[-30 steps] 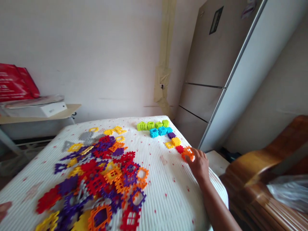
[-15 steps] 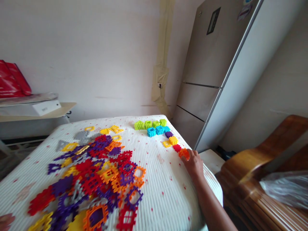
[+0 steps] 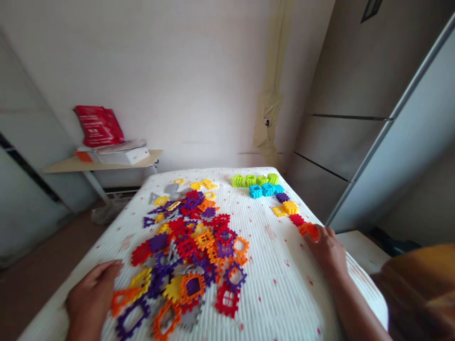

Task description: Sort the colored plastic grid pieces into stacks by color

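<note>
right hand [image 3: 327, 250] grips orange plastic cube [image 3: 307, 230] ending built row [image 3: 265, 190], apparently kept clear of multicoloured plastic tile heap [image 3: 194, 246]; left hand [image 3: 90, 299] open, flat at its edge

The left hand [image 3: 90, 299] lies low and close in, palm down, fingers loosely spread. The right hand [image 3: 329, 250] is stretched farther forward, palm down, fingertips curled.
</note>
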Motion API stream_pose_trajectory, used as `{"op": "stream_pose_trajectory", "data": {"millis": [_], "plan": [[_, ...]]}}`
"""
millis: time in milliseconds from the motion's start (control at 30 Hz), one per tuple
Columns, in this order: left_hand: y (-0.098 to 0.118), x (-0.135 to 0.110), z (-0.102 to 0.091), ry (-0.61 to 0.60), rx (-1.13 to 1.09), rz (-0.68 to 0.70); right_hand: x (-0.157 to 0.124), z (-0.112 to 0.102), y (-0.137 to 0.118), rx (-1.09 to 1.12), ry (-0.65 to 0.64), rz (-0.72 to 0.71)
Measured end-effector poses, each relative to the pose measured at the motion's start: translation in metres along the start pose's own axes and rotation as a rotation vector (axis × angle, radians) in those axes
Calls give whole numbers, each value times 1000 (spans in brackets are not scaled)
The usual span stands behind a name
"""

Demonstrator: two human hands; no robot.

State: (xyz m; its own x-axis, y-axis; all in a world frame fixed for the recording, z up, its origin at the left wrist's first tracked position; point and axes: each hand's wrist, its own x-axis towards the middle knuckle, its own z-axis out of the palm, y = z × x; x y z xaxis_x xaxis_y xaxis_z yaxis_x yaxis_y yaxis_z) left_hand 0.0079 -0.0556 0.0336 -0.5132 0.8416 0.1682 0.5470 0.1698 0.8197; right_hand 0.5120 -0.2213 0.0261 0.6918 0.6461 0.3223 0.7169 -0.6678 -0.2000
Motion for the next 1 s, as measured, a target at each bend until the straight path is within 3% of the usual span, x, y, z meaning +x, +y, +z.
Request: {"op": "stream_pose_trajectory", "data": {"millis": [100, 233, 300, 400, 567, 667, 800, 1000], "plan": [[-10, 11, 1, -24, -81, -60, 2, 6, 5, 10, 12, -25], [1, 10, 2, 29, -2, 159, 1, 8, 6, 10, 138, -63], [19, 9, 8, -5, -1, 321, 0, 6, 4, 2, 276, -104], [59, 10, 29, -209, 23, 586, -2, 5, -2, 42, 435, -243], [131, 11, 90, -565, 341, 908, -1, 9, -6, 131, 493, -443], [157, 9, 129, -652, 430, 913, 1, 12, -3, 168, 514, -498], [167, 3, 170, -699, 575, 831, 4, 14, 1, 190, 537, -547], [160, -9, 194, -608, 673, 691, 6, 19, 4, 219, 550, -584]]}}
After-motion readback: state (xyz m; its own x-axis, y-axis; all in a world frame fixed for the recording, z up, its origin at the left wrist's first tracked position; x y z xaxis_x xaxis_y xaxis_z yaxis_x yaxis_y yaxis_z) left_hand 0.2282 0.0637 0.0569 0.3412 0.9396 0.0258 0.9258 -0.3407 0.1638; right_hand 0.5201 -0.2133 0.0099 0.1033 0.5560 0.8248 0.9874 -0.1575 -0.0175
